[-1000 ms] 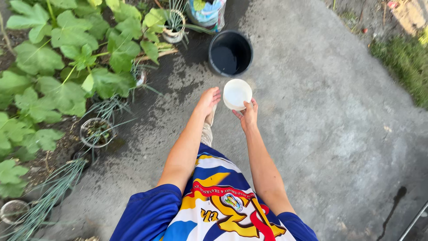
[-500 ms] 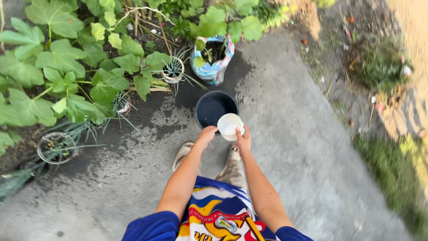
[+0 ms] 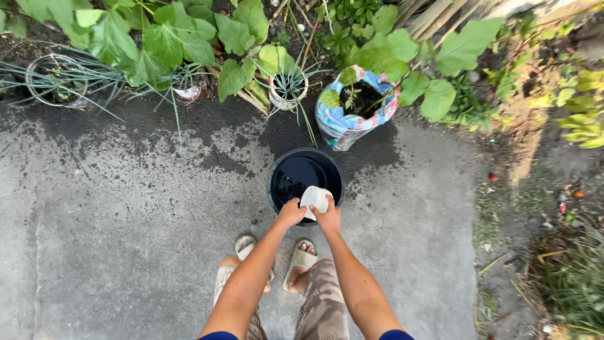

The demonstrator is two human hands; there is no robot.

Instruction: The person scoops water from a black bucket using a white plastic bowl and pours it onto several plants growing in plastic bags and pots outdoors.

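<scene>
black bucket of water, white bowl gripped

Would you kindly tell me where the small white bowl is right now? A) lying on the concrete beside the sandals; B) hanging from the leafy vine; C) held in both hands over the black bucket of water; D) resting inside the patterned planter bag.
C: the white bowl is gripped between the left hand and right hand, tilted over the black bucket.

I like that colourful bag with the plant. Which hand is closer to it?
Right. The right hand sits below the planter bag, holding the white cup; the left hand is farther left.
</scene>
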